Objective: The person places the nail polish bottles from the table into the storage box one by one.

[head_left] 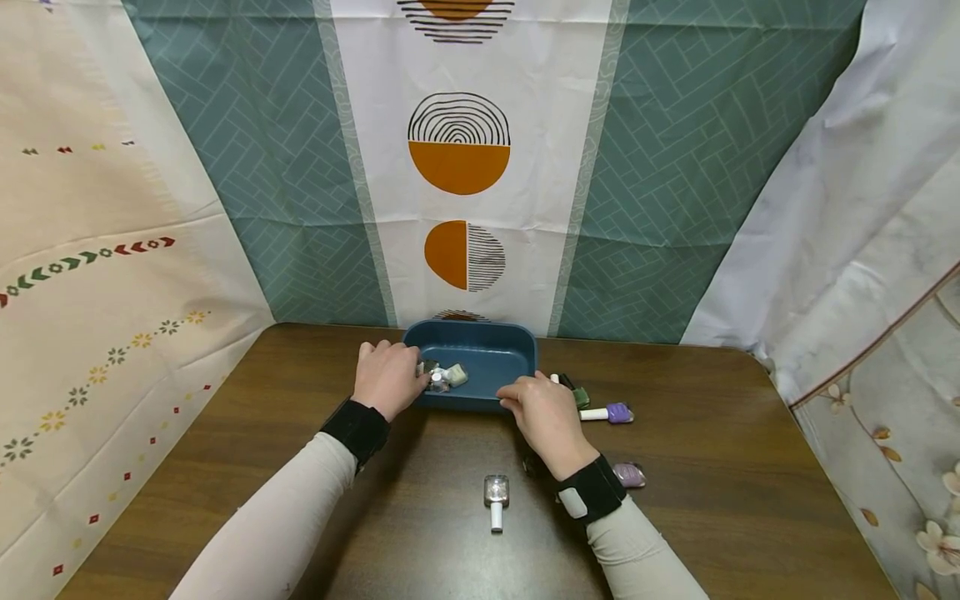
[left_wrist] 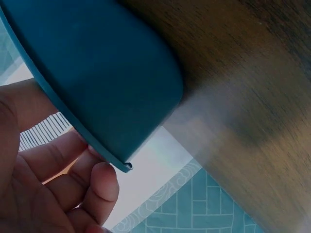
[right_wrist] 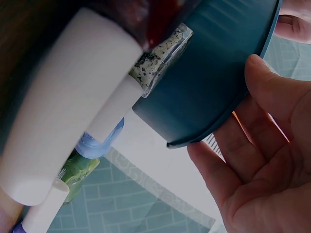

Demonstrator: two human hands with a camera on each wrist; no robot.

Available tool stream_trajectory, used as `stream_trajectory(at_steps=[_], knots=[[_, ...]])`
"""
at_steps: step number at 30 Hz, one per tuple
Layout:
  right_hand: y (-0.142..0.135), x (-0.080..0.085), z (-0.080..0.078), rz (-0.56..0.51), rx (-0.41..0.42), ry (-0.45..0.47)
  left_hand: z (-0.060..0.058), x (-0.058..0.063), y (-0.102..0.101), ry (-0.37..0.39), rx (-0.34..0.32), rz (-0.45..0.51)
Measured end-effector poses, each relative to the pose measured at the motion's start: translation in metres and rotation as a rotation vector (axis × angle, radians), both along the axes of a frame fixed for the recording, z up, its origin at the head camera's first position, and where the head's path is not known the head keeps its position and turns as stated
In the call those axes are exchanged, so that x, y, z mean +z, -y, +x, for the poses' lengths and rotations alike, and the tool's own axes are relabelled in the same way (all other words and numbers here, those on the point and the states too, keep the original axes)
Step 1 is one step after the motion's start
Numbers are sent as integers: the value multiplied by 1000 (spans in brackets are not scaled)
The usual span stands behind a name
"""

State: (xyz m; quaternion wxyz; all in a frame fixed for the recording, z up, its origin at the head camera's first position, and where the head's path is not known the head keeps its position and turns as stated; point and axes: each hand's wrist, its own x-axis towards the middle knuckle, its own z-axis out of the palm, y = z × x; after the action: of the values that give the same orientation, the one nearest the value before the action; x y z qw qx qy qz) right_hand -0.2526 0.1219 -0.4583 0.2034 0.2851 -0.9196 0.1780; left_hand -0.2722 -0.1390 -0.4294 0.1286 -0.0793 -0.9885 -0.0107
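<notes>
A dark blue plastic bin (head_left: pixel 495 360) stands at the back of the table. My left hand (head_left: pixel 388 379) grips its left end, fingers at the rim. My right hand (head_left: pixel 546 414) holds the rim at the front right corner, with the thumb on the bin's side in the right wrist view. Inside the bin, near my left thumb, lie a few small nail polish bottles (head_left: pixel 455 375), one pale yellow. Beside my right hand are a purple nail polish (head_left: pixel 619 412) and a green one (head_left: pixel 581 397). A mauve nail polish (head_left: pixel 630 475) lies by the right wrist, partly hidden.
A clear glittery nail polish (head_left: pixel 496 492) with a white cap lies in front of the bin. Close to the right wrist camera are a white-capped dark red bottle (right_wrist: pixel 150 19), a speckled bottle (right_wrist: pixel 163 58) and a blue bottle (right_wrist: pixel 102 143). A patterned curtain (head_left: pixel 465 167) hangs behind the table.
</notes>
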Motion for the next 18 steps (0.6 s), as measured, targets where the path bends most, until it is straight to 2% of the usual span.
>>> stream_trajectory(at_steps=[18], knots=[[1, 1, -1, -6, -8, 43, 21, 4, 6, -119, -45, 67]])
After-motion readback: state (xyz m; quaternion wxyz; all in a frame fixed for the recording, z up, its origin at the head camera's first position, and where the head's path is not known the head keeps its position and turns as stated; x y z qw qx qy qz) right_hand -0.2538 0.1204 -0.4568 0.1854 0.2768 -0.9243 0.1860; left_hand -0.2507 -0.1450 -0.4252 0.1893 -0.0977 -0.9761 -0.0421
